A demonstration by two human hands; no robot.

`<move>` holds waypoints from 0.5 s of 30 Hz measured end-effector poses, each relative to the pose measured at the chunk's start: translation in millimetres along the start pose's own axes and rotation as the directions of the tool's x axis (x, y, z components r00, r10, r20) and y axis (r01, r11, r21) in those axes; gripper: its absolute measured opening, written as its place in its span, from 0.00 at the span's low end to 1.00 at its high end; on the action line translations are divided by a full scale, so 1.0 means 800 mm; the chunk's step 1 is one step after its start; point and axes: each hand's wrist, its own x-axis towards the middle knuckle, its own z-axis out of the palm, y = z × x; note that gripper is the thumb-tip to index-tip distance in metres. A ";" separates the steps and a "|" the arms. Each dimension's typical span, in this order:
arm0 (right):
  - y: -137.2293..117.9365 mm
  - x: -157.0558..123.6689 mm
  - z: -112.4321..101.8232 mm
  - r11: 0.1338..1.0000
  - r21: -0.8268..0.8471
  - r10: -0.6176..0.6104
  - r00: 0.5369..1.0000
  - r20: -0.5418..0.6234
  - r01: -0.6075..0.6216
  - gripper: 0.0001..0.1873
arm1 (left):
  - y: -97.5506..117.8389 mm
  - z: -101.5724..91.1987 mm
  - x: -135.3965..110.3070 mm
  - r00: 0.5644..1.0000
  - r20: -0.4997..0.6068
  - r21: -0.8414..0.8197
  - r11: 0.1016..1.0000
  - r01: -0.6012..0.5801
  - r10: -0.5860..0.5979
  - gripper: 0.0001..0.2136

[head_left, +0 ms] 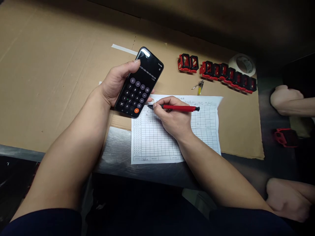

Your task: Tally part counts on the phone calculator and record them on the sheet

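Note:
My left hand point(115, 83) is closed around a black phone point(139, 83) whose screen shows a calculator, with the thumb at the phone's top edge. My right hand point(172, 119) grips a red pen point(180, 108), its black tip touching the upper left of a printed form sheet point(206, 131) with a grid of rows. The sheet lies partly on brown cardboard point(49, 82) and partly on a metal table edge point(118, 157).
A row of red and black plastic parts point(227, 75) lies beyond the sheet, with a pair more point(188, 63) to their left. A tape roll point(242, 63) sits behind them. Small metal clippers point(199, 86) lie near the sheet's top. Another person's hands point(286, 98) rest at right.

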 end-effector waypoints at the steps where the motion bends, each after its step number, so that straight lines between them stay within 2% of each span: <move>1: 0.000 0.000 0.000 1.000 0.003 -0.002 1.000 0.000 0.002 0.03 | 0.000 0.000 0.000 1.000 -0.001 0.002 1.000 -0.004 0.004 0.24; 15: 0.000 0.000 -0.002 1.000 -0.023 0.006 1.000 0.008 -0.006 0.04 | -0.001 0.002 0.000 0.998 -0.057 -0.006 1.000 -0.007 0.007 0.28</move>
